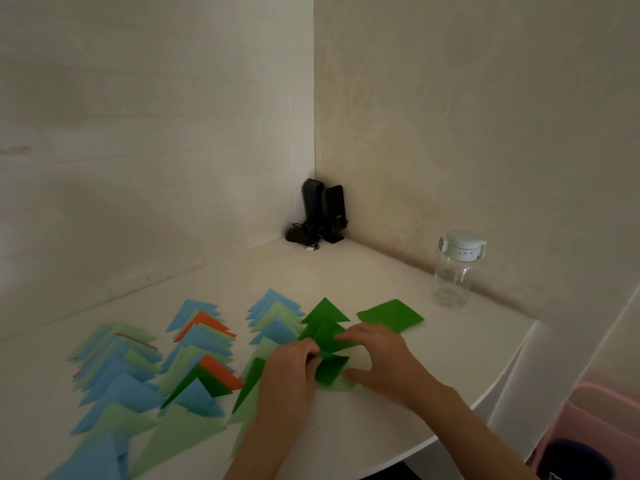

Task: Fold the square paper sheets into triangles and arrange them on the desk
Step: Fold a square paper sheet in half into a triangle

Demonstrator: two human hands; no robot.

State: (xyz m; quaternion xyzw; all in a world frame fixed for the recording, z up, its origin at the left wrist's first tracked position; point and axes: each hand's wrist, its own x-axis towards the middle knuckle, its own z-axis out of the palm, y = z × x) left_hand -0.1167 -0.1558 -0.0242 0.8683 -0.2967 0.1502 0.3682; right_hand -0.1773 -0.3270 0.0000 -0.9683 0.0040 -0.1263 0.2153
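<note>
The white desk [398, 427] carries rows of overlapping blue, light-green, orange and dark-green folded triangles [194, 344] across the lower left and centre, a flat dark-green square sheet [390, 315] right of centre, a clear lidded jar [453, 271] at right, and black speakers [320, 213] in the far corner.

Left hand [289, 370] seemingly pinching, right hand [375, 355] spread flat.
</note>
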